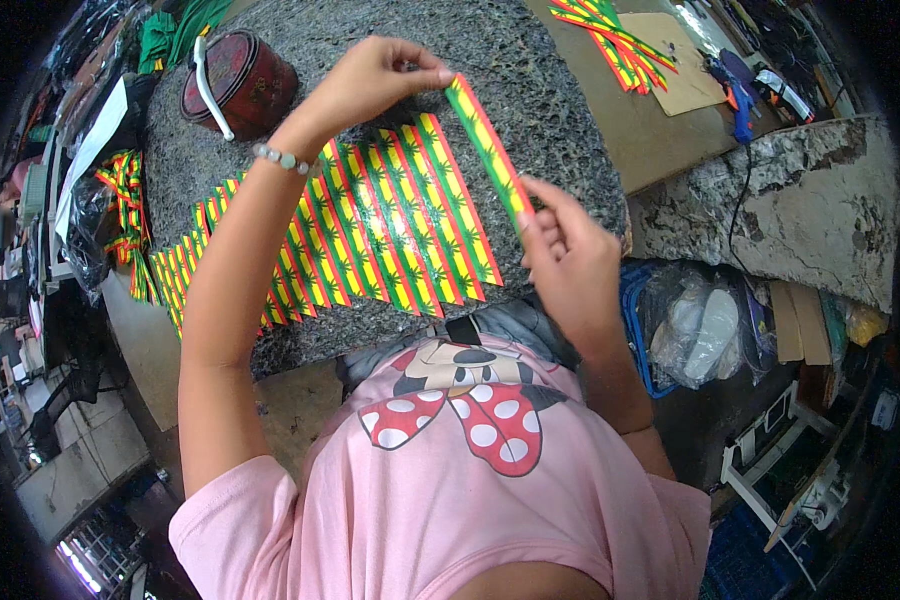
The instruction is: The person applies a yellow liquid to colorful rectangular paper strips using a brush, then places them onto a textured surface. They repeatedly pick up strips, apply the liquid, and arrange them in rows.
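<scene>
A striped strip (488, 145) in green, yellow and red with dark leaf prints is stretched between my two hands. Its far end is pinched between the thumb and fingers of my left hand (382, 76). The near end is gripped by my right hand (566, 243), lower and to the right. Beneath and left of it, many matching strips (390, 220) lie side by side in a slanting row on the grey speckled stone slab (560, 110). My left forearm hides part of that row.
Behind my left arm stands a dark red tub (255, 85) with a white-handled tool (210, 90) across it. More strips (625, 50) lie loosely at the far right, near a blue glue gun (740, 110). Plastic-wrapped shoe soles (705, 330) sit in a blue crate (635, 330) below.
</scene>
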`<state>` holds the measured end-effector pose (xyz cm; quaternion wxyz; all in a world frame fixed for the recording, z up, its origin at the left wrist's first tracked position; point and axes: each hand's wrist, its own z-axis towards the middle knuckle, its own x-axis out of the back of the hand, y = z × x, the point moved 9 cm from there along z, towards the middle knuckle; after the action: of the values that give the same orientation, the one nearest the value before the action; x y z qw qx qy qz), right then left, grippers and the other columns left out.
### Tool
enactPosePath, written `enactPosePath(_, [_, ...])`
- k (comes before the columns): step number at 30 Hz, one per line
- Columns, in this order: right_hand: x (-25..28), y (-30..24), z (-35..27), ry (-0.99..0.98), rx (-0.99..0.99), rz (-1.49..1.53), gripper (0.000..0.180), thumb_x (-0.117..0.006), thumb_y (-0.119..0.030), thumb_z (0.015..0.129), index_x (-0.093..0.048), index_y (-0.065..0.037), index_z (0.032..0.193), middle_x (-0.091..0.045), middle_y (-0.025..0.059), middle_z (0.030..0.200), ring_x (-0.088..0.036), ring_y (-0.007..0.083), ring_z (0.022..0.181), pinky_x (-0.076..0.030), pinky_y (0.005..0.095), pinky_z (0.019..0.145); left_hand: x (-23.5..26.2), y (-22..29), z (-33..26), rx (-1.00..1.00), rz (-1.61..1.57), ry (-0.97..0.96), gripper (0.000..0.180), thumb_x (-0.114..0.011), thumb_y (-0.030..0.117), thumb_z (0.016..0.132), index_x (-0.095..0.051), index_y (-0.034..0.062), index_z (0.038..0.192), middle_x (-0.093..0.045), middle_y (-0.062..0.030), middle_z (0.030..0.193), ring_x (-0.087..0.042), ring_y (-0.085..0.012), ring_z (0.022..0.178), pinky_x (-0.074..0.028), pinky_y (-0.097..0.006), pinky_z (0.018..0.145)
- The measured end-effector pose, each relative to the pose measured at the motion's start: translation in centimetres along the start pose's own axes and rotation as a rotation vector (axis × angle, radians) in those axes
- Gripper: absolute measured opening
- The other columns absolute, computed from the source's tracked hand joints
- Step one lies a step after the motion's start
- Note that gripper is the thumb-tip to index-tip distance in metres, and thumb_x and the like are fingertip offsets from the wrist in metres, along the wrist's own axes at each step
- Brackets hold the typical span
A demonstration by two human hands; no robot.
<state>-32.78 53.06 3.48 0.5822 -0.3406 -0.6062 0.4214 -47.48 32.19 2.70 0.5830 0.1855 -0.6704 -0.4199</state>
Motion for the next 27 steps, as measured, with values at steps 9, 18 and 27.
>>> enactPosePath(9, [-1.0, 0.5, -1.9, -0.040, -0.011, -0.073, 0.022, -0.069, -0.008, 0.089, -0.064, -0.002, 0.110, -0.063, 0.0116, 0.068, -0.063, 0.0195, 0.056, -0.049, 0.0320, 0.052, -0.8, -0.6, -1.7, 0.069, 0.042, -0.008, 0.027, -0.080, 0.031, 0.080, -0.077, 0.0055, 0.086, -0.066, -0.0008, 0.068, -0.058, -0.0069, 0.061, -0.047, -0.024, 0.057])
enactPosePath(18, [-1.5, 0.8, -2.6, -0.029, 0.023, -0.111, 0.020, -0.070, -0.006, 0.089, -0.068, 0.002, 0.107, -0.062, 0.0049, 0.065, -0.054, 0.0044, 0.055, -0.045, 0.0221, 0.052, -0.8, -0.3, -2.0, 0.050, 0.117, 0.008, 0.026, -0.082, 0.028, 0.079, -0.074, 0.0040, 0.083, -0.063, -0.0011, 0.102, -0.057, -0.0078, 0.079, -0.047, -0.025, 0.071])
enactPosePath(27, [-1.4, -1.1, -2.5, 0.006, 0.213, -0.162, 0.011, -0.065, -0.016, 0.091, -0.064, -0.005, 0.092, -0.063, 0.0143, 0.075, -0.065, 0.0321, 0.064, -0.052, 0.0418, 0.058, -0.6, 0.6, -2.3, -0.006, 0.187, 0.044, 0.025, -0.082, 0.028, 0.078, -0.072, 0.0065, 0.088, -0.061, -0.0002, 0.094, -0.053, -0.0085, 0.077, -0.045, -0.025, 0.069])
